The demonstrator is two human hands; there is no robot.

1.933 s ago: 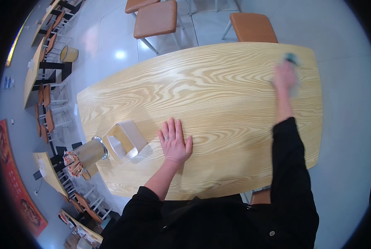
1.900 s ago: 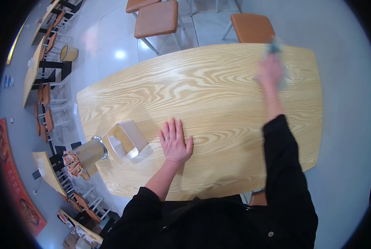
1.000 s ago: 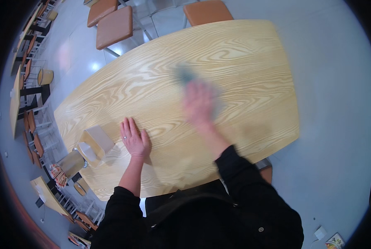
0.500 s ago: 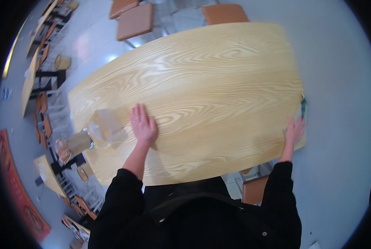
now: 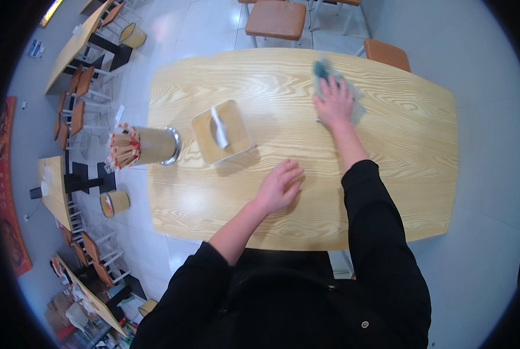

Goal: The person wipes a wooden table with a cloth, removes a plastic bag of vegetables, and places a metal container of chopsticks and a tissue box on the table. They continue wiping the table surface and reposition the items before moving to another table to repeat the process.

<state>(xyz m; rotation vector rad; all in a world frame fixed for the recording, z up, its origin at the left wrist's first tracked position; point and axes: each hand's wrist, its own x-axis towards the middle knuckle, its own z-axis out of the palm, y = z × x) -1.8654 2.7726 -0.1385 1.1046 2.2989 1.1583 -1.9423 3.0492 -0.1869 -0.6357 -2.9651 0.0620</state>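
A grey and dark green cleaning cloth (image 5: 356, 100) lies on the far part of the wooden table (image 5: 388, 174). My right hand (image 5: 334, 106) presses down on it from above, arm stretched forward, fingers spread over the cloth. Part of the cloth is hidden beneath my palm. Nearer to me, in the middle of the table, my left hand (image 5: 280, 185) rests with nothing in it, fingers loosely extended. A square tissue box (image 5: 237, 131) with a white tissue sticking out stands to the far left of that hand.
Left of the tissue box stands a cylindrical holder (image 5: 155, 145) packed with wrapped chopsticks (image 5: 123, 150). Brown-seated stools (image 5: 275, 19) line the table's far side. A grey wall (image 5: 492, 145) is close on the right. Other tables (image 5: 55, 186) and waste bins (image 5: 116, 202) stand at left.
My right hand has carried the cloth from the table's right edge to its far side. My left hand has shifted right. The view has turned, bringing the tissue box and chopstick holder further in.
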